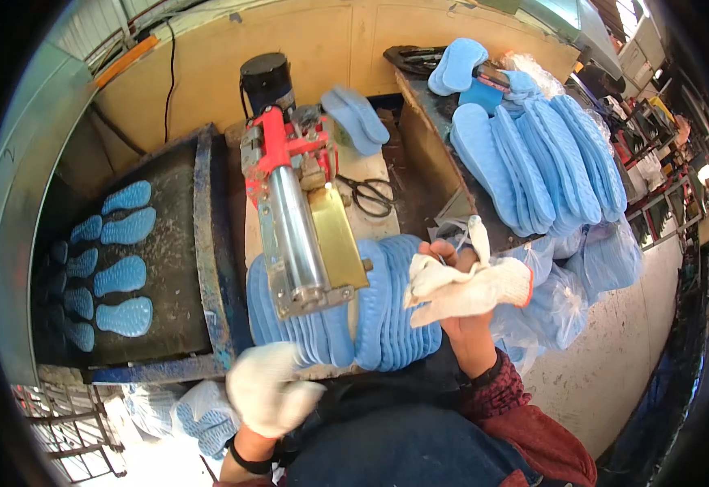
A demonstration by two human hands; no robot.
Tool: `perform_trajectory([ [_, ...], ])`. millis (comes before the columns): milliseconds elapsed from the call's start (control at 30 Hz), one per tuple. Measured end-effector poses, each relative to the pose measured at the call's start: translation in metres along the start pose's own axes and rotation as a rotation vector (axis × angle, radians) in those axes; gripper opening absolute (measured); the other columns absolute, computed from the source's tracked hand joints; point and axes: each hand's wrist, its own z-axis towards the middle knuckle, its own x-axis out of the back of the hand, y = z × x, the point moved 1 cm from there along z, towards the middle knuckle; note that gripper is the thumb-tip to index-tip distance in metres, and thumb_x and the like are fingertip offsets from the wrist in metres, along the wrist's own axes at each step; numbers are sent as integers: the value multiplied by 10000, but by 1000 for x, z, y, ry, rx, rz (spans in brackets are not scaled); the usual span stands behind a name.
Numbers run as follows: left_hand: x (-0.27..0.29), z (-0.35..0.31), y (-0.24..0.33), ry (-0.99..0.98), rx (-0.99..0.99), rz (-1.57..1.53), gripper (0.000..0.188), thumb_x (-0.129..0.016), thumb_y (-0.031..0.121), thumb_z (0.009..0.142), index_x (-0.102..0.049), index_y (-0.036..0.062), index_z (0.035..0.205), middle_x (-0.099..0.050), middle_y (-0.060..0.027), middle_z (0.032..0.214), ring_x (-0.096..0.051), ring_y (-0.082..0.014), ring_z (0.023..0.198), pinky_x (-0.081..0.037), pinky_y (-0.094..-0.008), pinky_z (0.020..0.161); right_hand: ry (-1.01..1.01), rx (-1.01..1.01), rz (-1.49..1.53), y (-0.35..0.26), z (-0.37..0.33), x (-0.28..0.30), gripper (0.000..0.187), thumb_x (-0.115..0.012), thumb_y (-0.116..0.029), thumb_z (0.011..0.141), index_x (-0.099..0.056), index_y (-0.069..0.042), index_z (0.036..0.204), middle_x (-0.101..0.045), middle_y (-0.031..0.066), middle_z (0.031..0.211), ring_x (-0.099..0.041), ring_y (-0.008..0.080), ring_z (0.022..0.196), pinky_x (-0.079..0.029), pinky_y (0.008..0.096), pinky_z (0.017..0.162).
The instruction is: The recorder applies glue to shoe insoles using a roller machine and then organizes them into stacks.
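Observation:
My right hand (469, 331) is bare and holds a loose white knit work glove (484, 290) with an orange-edged cuff. The glove hides most of the palm, with fingertips showing behind it. On my left hand (271, 390) a white glove is worn. It is smeared by motion, so its fingers are unclear, and it sits near the front edge of the bench. Between the hands, light-blue shoe insoles (383, 304) stand packed on edge in a row. Over them reaches a machine (297, 235) with a shiny metal cylinder and a red frame.
A dark conveyor belt (180, 219) on the left carries several blue insoles (120, 274). Black-handled scissors (367, 195) and a pair of insoles (356, 120) lie behind the machine. Stacked insoles (537, 166) cover the right table, with clear plastic bags (561, 300) below.

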Motion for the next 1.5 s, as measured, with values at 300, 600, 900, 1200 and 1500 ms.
perform_trajectory([
  [300,-70,46,43,-358,197,-555,339,-610,81,890,-586,94,1228,-669,-143,1056,-670,-342,935,-545,-370,785,-2,-200,-530,-14,-49,8,356,-595,-382,942,-532,-54,1065,-533,192,1290,-527,356,1227,-418,507,1065],
  [600,-88,34,38,-570,336,-578,164,-563,133,969,-634,7,1047,-634,-35,846,-569,-59,652,-469,-204,578,131,-535,-73,-62,-92,36,600,-670,-298,862,-482,26,1330,-599,187,1207,-627,279,1045,-515,397,919],
  [900,-89,26,34,-749,983,-841,219,-575,153,939,-559,23,1114,-654,-68,782,-584,-102,603,-497,-284,594,608,-358,211,-54,-79,56,110,-489,18,793,-543,-29,876,-618,107,843,-657,227,792,-574,358,771],
  [1200,-81,42,49,-395,192,-385,251,-686,143,866,-604,46,1083,-609,-109,889,-636,-254,740,-511,-332,666,507,-248,2,-58,-61,37,423,-536,-187,906,-487,-18,1290,-581,181,1264,-605,291,1130,-493,450,977],
  [1500,-119,53,45,-531,369,-634,234,-561,251,973,-619,48,1074,-651,-140,916,-656,-266,805,-507,-335,716,178,-365,-285,-20,-64,5,609,-486,-60,905,-320,-39,1490,-477,144,1392,-528,243,1229,-430,341,1026],
])
